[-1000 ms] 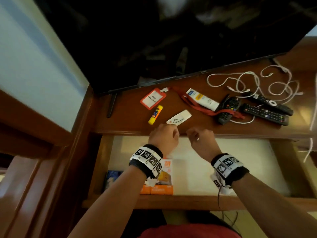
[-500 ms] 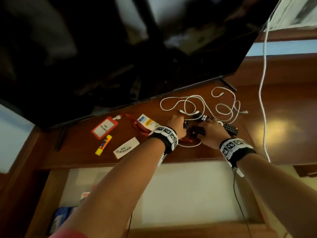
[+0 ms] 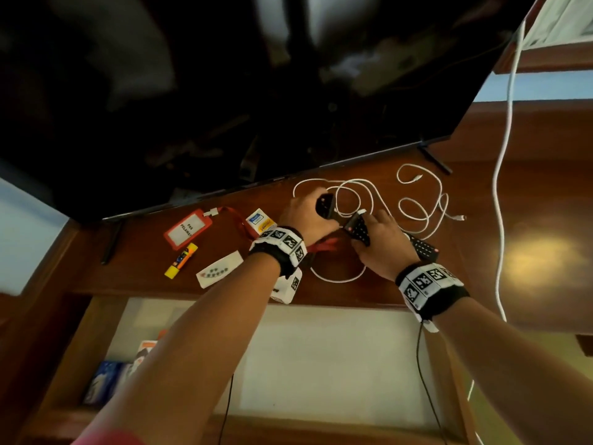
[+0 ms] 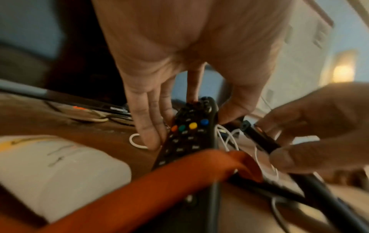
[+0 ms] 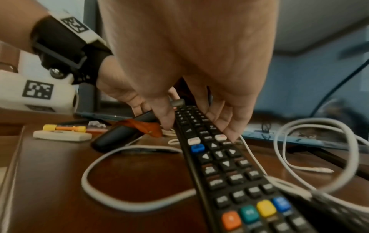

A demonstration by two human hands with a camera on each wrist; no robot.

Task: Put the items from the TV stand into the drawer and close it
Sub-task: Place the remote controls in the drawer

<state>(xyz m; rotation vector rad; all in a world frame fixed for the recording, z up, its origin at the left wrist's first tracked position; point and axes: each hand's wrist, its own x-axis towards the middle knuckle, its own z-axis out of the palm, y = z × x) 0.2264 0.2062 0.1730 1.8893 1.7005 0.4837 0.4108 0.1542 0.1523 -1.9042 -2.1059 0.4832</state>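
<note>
Two black remotes lie among a white cable (image 3: 369, 194) on the wooden TV stand (image 3: 144, 252). My left hand (image 3: 316, 208) grips the curved black remote (image 3: 324, 205) by its far end; its fingers and thumb clasp the sides (image 4: 189, 134). My right hand (image 3: 369, 232) pinches the top end of the long black remote (image 3: 357, 229), whose coloured buttons show in the right wrist view (image 5: 219, 165). Both gripped ends tilt up. A red lanyard (image 4: 179, 181) lies across the curved remote. The open drawer (image 3: 96, 316) sits below the stand.
A third remote (image 3: 423, 248) lies by my right wrist. Left of the hands are a white tube (image 3: 261, 220), red card holder (image 3: 189, 229), yellow glue stick (image 3: 181, 260) and small white remote (image 3: 219, 271). Boxes (image 3: 106, 380) fill the drawer's left corner. The TV (image 3: 256, 91) looms behind.
Both hands left the drawer's front edge and reached right across the stand. Each now holds a black remote, with the gripped ends raised off the wood.
</note>
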